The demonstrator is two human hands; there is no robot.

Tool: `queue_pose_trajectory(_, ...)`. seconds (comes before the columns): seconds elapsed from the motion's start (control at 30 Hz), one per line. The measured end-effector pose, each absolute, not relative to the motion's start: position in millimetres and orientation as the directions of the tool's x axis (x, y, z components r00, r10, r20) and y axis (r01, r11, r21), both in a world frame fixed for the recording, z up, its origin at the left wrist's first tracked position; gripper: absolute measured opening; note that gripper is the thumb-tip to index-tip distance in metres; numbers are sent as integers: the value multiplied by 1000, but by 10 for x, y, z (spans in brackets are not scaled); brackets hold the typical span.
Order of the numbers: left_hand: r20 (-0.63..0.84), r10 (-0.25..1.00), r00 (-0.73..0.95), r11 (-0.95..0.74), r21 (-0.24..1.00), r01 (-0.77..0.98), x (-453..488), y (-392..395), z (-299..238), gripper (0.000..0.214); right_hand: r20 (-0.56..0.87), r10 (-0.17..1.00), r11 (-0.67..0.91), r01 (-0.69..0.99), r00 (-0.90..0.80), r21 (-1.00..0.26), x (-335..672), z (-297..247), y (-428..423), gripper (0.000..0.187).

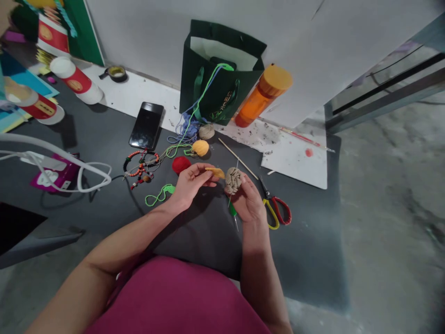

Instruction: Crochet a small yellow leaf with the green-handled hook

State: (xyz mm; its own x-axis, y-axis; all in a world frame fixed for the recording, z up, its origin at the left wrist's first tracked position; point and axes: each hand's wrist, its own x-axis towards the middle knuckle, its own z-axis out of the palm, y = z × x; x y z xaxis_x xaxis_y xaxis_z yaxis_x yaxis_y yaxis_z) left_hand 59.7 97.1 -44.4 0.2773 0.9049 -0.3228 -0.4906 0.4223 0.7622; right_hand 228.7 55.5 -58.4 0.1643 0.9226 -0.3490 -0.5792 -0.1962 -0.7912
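Observation:
My left hand pinches a small flat orange-yellow piece, its tip close to a beige crocheted piece. Fingers of my right hand are closed around that beige piece, which has raised, petal-like layers. A thin strand or needle sticks out above and below it. On the table under my right hand lies a green-handled crochet hook. Just left of my hands sit a red yarn ball and a yellow yarn ball. Scissors with red and yellow handles lie right of my right hand.
A dark green paper bag and an orange bottle stand at the back. Nearby are a phone, a beaded bracelet, a thin stick, green yarn and a purple power strip with white cables.

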Motion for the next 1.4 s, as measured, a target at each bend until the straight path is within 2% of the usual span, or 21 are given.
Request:
queue_pose_trajectory(0.13, -296, 912, 284, 403, 772, -492, 567, 998, -395, 22, -378, 915, -210, -637, 139, -742, 2334, -572, 550, 33)
queue_pose_trajectory(0.23, -288, 918, 272, 388, 791, -472, 554, 999, -376, 28, -338, 934, -199, -614, 118, -764, 2364, -578, 543, 31)
queue_pose_trajectory(0.33, -274, 929, 250, 362, 821, -442, 552, 988, -371, 25, -338, 936, -221, -588, 96, -778, 2369, -584, 540, 30)
queue_pose_trajectory(0.5, -237, 939, 248, 325, 845, -424, 562, 984, -410, 58, -389, 913, -243, -602, 122, -760, 2310, -586, 541, 37)
queue_pose_trajectory(0.63, -306, 900, 310, 418, 810, -411, 559, 991, -436, 66, -359, 923, -233, -540, 140, -809, 2256, -606, 549, 35)
queue_pose_trajectory(0.73, -354, 855, 379, 488, 797, -356, 551, 991, -410, 61, -309, 942, -209, -495, 131, -844, 2229, -628, 555, 35)
queue_pose_trajectory(0.93, -394, 831, 393, 523, 796, -306, 548, 1004, -388, 30, -305, 948, -224, -479, 97, -849, 2218, -652, 558, 34)
queue_pose_trajectory(1.2, -389, 875, 287, 476, 795, -375, 540, 1035, -407, 31, -397, 912, -273, -565, 106, -779, 2270, -657, 546, 34)
queue_pose_trajectory(1.4, -398, 894, 204, 448, 796, -408, 593, 984, -391, 37, -305, 939, -189, -504, 158, -843, 2188, -609, 553, 37)
